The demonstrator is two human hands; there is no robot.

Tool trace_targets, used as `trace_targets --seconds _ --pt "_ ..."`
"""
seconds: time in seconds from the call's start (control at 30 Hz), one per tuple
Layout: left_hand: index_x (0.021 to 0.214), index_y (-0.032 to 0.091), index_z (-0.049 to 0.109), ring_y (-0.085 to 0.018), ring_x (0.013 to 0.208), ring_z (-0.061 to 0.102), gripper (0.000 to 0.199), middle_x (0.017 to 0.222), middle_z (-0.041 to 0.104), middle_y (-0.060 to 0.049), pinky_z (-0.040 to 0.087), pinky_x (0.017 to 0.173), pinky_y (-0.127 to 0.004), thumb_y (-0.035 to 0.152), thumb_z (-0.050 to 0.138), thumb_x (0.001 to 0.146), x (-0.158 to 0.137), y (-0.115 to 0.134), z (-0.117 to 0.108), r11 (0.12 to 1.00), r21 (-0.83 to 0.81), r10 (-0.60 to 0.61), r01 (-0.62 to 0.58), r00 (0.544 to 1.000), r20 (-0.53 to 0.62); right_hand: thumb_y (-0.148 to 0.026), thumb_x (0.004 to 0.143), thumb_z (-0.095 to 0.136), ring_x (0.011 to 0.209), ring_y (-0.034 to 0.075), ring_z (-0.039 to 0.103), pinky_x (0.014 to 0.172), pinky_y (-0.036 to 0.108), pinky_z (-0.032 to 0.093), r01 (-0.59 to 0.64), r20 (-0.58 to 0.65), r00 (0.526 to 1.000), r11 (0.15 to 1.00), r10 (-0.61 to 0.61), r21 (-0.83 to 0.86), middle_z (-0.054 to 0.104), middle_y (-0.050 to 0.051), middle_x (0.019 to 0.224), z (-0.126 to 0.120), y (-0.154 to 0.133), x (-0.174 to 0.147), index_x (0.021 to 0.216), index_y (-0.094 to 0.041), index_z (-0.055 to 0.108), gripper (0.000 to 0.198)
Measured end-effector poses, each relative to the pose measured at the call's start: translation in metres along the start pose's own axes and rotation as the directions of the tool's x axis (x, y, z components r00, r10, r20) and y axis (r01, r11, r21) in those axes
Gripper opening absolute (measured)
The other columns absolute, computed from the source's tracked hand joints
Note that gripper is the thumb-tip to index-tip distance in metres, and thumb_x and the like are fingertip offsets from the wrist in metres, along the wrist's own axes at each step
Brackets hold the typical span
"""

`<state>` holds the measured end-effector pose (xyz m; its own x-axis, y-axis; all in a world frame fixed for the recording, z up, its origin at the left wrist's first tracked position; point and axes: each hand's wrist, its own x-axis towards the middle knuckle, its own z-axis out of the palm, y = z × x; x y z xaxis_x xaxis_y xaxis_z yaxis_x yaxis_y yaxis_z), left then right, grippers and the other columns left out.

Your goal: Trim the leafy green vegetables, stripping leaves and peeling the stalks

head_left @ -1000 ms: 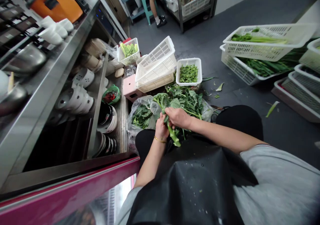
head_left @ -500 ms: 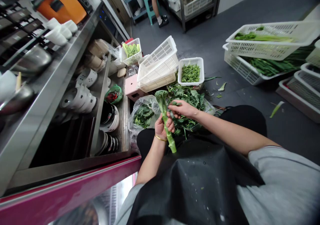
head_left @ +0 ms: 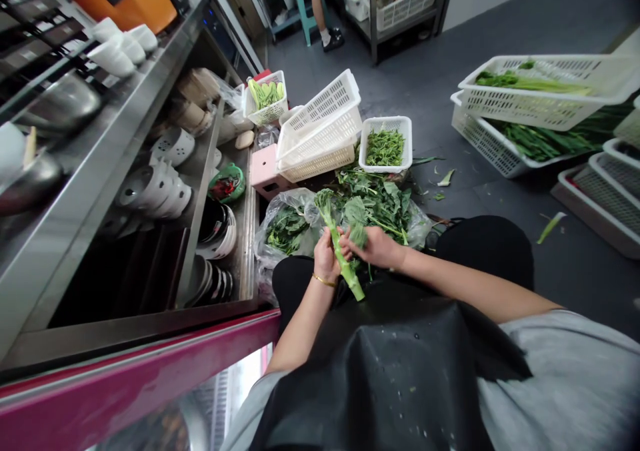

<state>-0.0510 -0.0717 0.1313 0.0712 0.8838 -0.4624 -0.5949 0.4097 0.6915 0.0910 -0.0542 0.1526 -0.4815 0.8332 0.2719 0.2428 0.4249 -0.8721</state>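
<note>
A thick green broccoli stalk (head_left: 342,261) slants through the grip of my left hand (head_left: 326,257), its small floret head at the top and its cut end down over the black apron. Just right of the stalk, my right hand (head_left: 383,247) is closed around a leafy green piece (head_left: 358,235), slightly blurred; whether that is a leaf or a floret I cannot tell. Beneath and beyond both hands lies a heap of dark green leaves (head_left: 385,204). Left of it, a clear plastic bag (head_left: 265,241) holds more leaves.
Behind the heap stand a white basket of cut greens (head_left: 364,160) and several stacked white baskets (head_left: 320,131). More vegetable baskets (head_left: 530,107) are stacked at right. A metal shelf with bowls (head_left: 150,187) runs along my left. A person's leg (head_left: 318,1) shows at the back.
The right hand has come down beside the lower stalk, and a larger leafy piece now shows at its fingers. The stalk's head looks thinner, and the stalk leans more.
</note>
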Motion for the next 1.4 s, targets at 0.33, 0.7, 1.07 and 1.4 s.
trace_targets --seconds 0.33,0.7,1.07,1.4 --pt "0.087 0.02 0.051 -0.012 0.049 0.058 0.027 0.065 0.06 0.001 0.051 0.053 -0.026 0.041 0.064 0.078 -0.013 0.002 0.008 0.992 0.091 0.066 -0.086 0.977 0.204 -0.05 0.074 0.065 0.035 0.007 0.04 0.035 0.019 0.034 -0.383 0.083 0.914 0.775 0.398 0.502 0.048 -0.007 0.042 -0.026 0.018 0.036 0.079 -0.018 0.049 0.035" --pt "0.076 0.019 0.043 -0.005 0.045 0.05 0.036 0.057 0.05 0.007 0.041 0.047 -0.016 0.04 0.072 0.069 -0.001 0.007 0.003 0.968 0.1 0.235 -0.232 0.972 -0.014 -0.031 0.086 0.048 0.07 0.018 0.061 0.063 0.027 0.047 0.202 0.192 0.971 0.921 -0.143 -0.334 0.066 0.011 0.08 -0.001 0.002 0.007 0.089 -0.013 0.061 0.022" --pt "0.074 0.019 0.042 -0.007 0.041 0.051 0.04 0.06 0.049 0.008 0.04 0.042 -0.019 0.035 0.077 0.063 -0.003 0.003 0.003 0.892 0.334 0.306 -0.304 0.951 0.049 -0.051 0.086 0.049 0.054 0.012 0.049 0.055 0.023 0.037 -0.178 -0.075 0.984 0.926 0.162 -0.334 0.054 0.001 0.051 -0.026 0.016 0.049 0.062 -0.014 0.058 0.045" --pt "0.088 0.016 0.052 -0.008 0.048 0.052 0.039 0.06 0.055 0.004 0.042 0.047 -0.02 0.035 0.075 0.063 0.014 0.017 -0.006 0.991 0.11 0.08 -0.075 0.996 -0.037 -0.026 0.089 0.039 0.06 0.014 0.054 0.054 0.023 0.041 0.49 0.277 0.863 0.835 -0.423 -0.251 0.059 0.005 0.065 0.012 0.0 -0.001 0.077 -0.017 0.057 0.024"
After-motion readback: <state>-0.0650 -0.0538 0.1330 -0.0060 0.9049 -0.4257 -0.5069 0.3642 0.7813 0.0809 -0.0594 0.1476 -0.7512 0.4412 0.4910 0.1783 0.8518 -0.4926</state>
